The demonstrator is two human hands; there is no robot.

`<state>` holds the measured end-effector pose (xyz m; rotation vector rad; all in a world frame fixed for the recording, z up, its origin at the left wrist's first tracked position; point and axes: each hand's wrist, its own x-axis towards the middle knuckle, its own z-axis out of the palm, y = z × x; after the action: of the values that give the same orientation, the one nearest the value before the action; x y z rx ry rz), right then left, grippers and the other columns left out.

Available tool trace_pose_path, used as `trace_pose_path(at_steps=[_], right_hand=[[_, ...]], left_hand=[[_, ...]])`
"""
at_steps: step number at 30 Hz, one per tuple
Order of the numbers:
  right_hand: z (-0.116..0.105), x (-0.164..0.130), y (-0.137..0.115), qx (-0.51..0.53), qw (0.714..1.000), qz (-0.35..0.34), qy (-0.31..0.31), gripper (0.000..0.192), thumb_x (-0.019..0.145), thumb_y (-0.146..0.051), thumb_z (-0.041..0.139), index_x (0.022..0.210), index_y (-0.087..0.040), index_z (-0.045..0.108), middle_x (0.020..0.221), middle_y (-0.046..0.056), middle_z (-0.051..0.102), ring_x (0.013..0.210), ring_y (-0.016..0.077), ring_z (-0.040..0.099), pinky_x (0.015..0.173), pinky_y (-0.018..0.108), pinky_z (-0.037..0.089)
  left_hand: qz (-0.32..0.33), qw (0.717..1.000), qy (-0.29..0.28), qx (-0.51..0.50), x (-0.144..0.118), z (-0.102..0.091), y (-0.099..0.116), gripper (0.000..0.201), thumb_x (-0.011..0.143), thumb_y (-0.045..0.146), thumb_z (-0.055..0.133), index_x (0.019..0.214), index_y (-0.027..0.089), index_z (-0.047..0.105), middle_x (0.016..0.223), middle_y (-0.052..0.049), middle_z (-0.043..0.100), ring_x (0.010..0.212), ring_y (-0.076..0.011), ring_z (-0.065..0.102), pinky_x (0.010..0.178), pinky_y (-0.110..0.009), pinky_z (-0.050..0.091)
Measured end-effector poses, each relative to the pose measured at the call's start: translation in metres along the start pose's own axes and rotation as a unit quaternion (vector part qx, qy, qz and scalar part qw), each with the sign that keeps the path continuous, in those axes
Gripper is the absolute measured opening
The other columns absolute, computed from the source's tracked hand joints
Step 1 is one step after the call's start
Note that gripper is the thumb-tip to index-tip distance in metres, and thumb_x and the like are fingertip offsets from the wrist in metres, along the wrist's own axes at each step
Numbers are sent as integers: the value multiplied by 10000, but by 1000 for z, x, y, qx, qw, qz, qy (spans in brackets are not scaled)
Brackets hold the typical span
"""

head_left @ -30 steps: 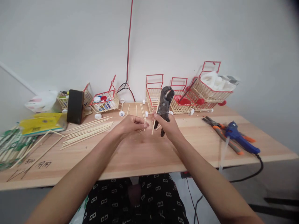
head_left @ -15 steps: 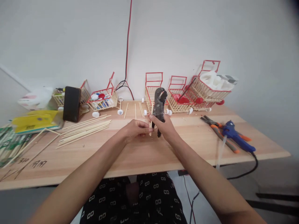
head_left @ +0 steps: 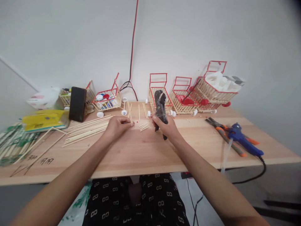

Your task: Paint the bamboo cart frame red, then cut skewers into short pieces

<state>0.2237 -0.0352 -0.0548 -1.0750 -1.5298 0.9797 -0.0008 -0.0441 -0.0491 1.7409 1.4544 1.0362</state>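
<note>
My left hand (head_left: 119, 126) is pinched on a thin wooden stick (head_left: 129, 109) that stands nearly upright above its fingertips. Behind it another short stick lies on the table. My right hand (head_left: 166, 126) is wrapped around the handles of a black hand cutter (head_left: 161, 105), its curved head pointing up and away from me. Between my hands lies a small pile of short cut stick pieces (head_left: 144, 126). Farther back, several short sticks (head_left: 145, 110) rest near a stick-built cart (head_left: 158, 84) with red trim.
Long sticks (head_left: 86, 133) lie left of centre, by a black phone (head_left: 77, 104) and a yellow packet (head_left: 44, 120). More small carts (head_left: 108, 102) line the wall. At right are orange-handled pliers (head_left: 225, 138) and a blue glue gun (head_left: 242, 139). The table's front edge (head_left: 145, 174) runs before my lap.
My left hand has moved left, away from the cutter, with a stick in it. Short pieces now show on the table between my hands. My right hand still holds the cutter.
</note>
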Motion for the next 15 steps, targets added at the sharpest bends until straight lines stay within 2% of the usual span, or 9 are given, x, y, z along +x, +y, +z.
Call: trace_pose_path(at_steps=[5, 12, 15], right_hand=[[0, 0, 1, -9, 1000, 4, -5, 395, 785, -538, 579, 839, -149, 629, 675, 23, 594, 629, 148, 560, 590, 258, 452], [1, -1, 0, -8, 1000, 3, -1, 394, 785, -535, 582, 845, -149, 632, 659, 16, 580, 608, 142, 544, 577, 256, 452], [1, -1, -2, -9, 1000, 6, -3, 407, 782, -547, 581, 835, -147, 635, 653, 13, 574, 601, 138, 538, 566, 253, 448]], left_hand=[[36, 996, 37, 67, -5, -1, -15, 108, 676, 271, 706, 658, 168, 731, 724, -47, 719, 712, -195, 627, 704, -279, 425], [30, 996, 44, 76, -9, 0, -14, 112, 703, 264, 680, 690, 171, 741, 770, -63, 734, 762, -215, 641, 734, -290, 426], [43, 993, 52, 94, -9, 0, -14, 104, 696, 260, 683, 660, 176, 734, 718, -45, 719, 721, -200, 619, 693, -275, 405]])
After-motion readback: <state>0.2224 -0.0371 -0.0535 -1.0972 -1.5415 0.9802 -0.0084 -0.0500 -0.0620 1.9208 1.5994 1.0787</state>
